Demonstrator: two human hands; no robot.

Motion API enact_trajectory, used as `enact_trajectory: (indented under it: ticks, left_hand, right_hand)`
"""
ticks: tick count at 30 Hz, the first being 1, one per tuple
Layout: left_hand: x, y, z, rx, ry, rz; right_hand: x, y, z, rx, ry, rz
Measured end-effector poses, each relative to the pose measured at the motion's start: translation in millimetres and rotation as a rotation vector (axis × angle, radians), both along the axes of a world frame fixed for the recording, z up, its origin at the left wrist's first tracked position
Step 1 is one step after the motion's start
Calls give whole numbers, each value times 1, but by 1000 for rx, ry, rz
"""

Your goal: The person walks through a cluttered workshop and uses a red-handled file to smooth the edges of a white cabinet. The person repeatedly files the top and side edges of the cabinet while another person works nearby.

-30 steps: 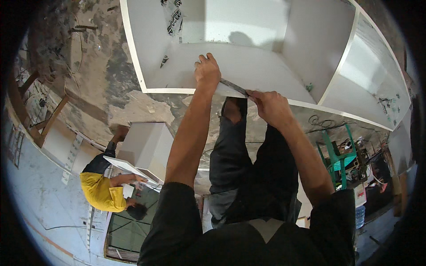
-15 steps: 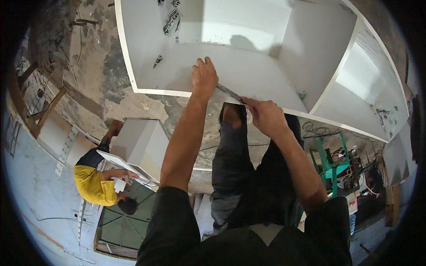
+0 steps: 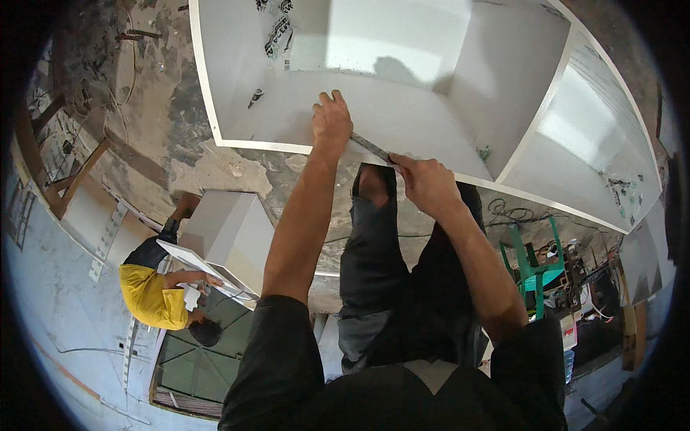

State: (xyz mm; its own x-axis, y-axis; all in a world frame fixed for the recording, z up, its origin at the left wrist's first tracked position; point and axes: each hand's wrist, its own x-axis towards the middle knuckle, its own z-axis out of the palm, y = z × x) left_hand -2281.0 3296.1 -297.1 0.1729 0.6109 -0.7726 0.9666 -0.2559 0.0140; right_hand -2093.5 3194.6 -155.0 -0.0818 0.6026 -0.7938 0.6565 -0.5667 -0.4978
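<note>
The right hand (image 3: 430, 183) has its fingers closed tight on one end of a thin gray bar (image 3: 370, 148). The bar slants up to the left hand (image 3: 331, 126), whose fingers are bent and partly open — I cannot tell if they grip it. The bar is at the front edge of a big white cabinet (image 3: 510, 79). Off to the left, a person in a yellow shirt (image 3: 151, 296) bends beside a smaller box (image 3: 219, 226). A green chair (image 3: 540, 274) is on the right.
</note>
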Motion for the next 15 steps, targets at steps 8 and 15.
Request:
enact_trajectory:
  ticks: [8, 15]
  left_hand:
    - [4, -3, 13, -10, -30, -13]
    - [10, -5, 5, -12, -19, 18]
  right_hand:
    - [-1, -8, 20, -9, -42, 28]
    - [4, -7, 10, -13, -13, -5]
